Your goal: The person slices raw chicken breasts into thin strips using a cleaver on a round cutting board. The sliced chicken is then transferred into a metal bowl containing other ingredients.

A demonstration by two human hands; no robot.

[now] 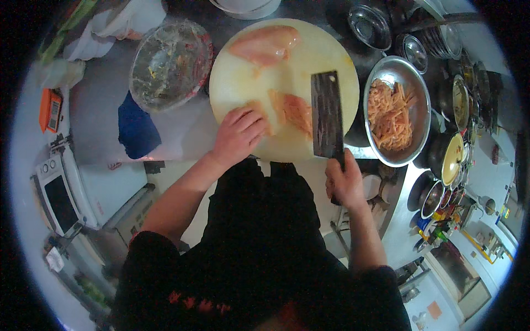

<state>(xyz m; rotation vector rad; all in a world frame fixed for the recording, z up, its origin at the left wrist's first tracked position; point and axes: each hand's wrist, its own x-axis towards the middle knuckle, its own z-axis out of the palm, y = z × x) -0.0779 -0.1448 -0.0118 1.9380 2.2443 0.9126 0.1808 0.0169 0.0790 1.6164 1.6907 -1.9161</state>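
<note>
My right hand (344,180) grips the dark handle of a cleaver (327,113), its broad blade over the right side of a round, pale cutting board (339,53). Just left of the blade, and partly behind it, lies a portion of sliced raw meat (296,111). At the board's lower left, my left hand (242,131) rests with bent fingers on a flat, pale piece of meat (258,108). A whole raw chicken breast (267,44) lies near the board's far edge. To the right, a steel bowl (423,124) holds raw meat cut into strips (391,118).
Left of the board stands a round container with a cloudy plastic cover (172,66), beside a dark blue cloth (137,128). A white container (248,8) is beyond the board. Metal bowls (369,27) and a yellow-topped pot (452,159) line the right.
</note>
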